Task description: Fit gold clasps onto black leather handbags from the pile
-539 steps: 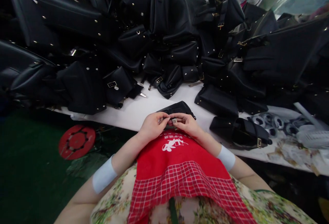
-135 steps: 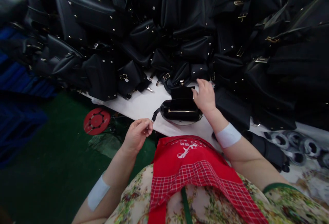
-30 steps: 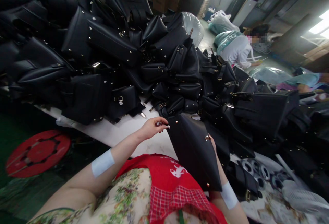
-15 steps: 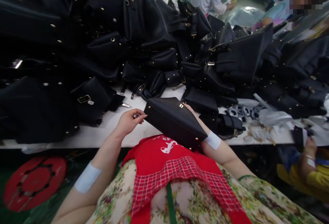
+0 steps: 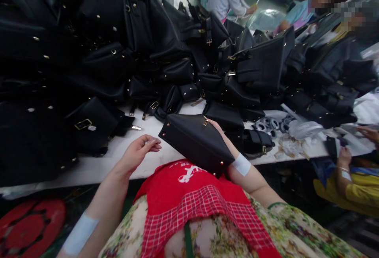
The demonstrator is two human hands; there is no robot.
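black handbag (image 5: 197, 141) held tilted at the near edge of the white tabletop (image 5: 94, 171), its lower corner overlapping the red apron (image 5: 183, 187) in view. right hand (image 5: 215, 125) behind it, fingers clamped on the far side, mostly hidden by the bag. gold-toned clasp (image 5: 205, 122) just beside that hand; studs showed near the bag's corners. left hand (image 5: 145, 147) off the bag's left end, just beside it, not touching; thumb close to the curled fingers, could not tell whether they met or pinched anything small. heap of black bags (image 5: 180, 70) beyond. to the right, a small buckled bag (image 5: 256, 141) lay on its side, near clear-wrapped rings (image 5: 266, 124). farther right, a co-worker's hand (image 5: 345, 155), yellow sleeve (image 5: 359, 193).
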